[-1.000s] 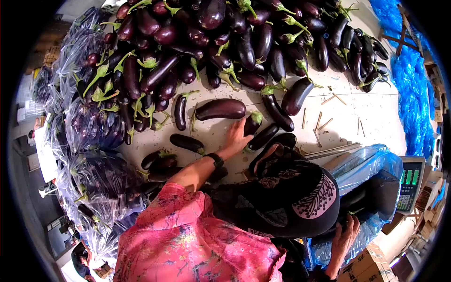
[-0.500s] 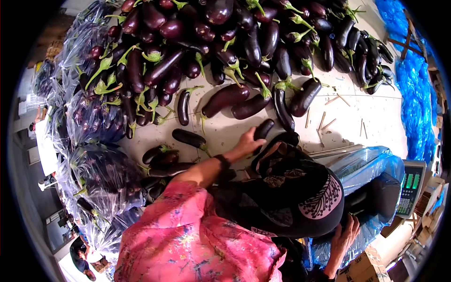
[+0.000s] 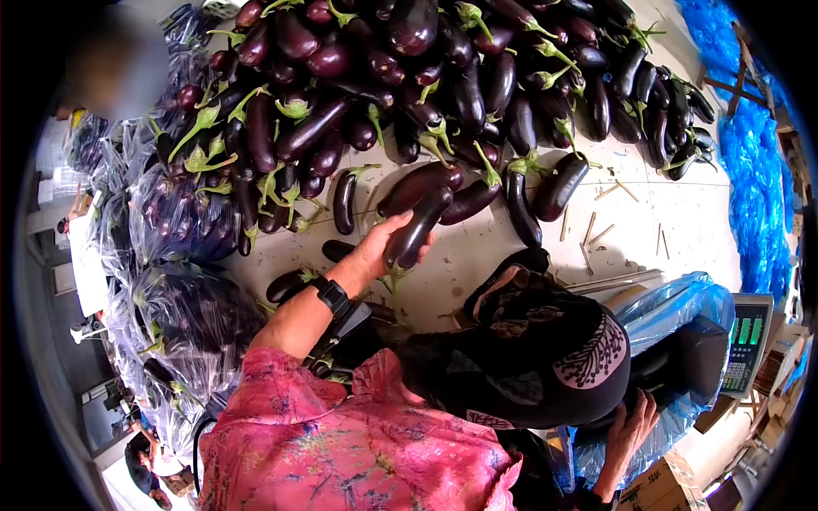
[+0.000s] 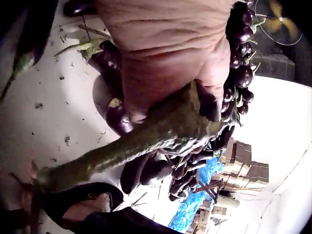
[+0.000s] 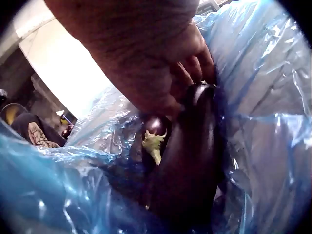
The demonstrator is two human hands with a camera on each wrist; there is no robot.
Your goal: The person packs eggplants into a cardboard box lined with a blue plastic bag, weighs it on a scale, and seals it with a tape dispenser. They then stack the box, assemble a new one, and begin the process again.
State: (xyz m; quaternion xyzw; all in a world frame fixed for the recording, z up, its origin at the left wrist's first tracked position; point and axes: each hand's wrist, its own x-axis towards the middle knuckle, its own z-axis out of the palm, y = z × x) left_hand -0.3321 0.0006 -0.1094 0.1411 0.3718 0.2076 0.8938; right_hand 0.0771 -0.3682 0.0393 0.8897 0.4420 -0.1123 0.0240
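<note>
My left hand grips a dark eggplant above the pale table, its stem towards me. In the left wrist view, the hand covers most of it and the green stem points at the camera. Just beyond lie two other eggplants. Low on the right, my right hand is at the blue-lined container. The right wrist view shows that hand with bent fingers round the upper end of a large eggplant; a smaller one is beside it.
A big heap of eggplants covers the table's far side. Clear plastic bags of eggplants stand on the left. Stem scraps lie on the table. A scale display and blue plastic are at the right.
My left hand has left one eggplant beside another on the table, picked up a different one and drawn it left. My right hand has stayed at the blue-lined container.
</note>
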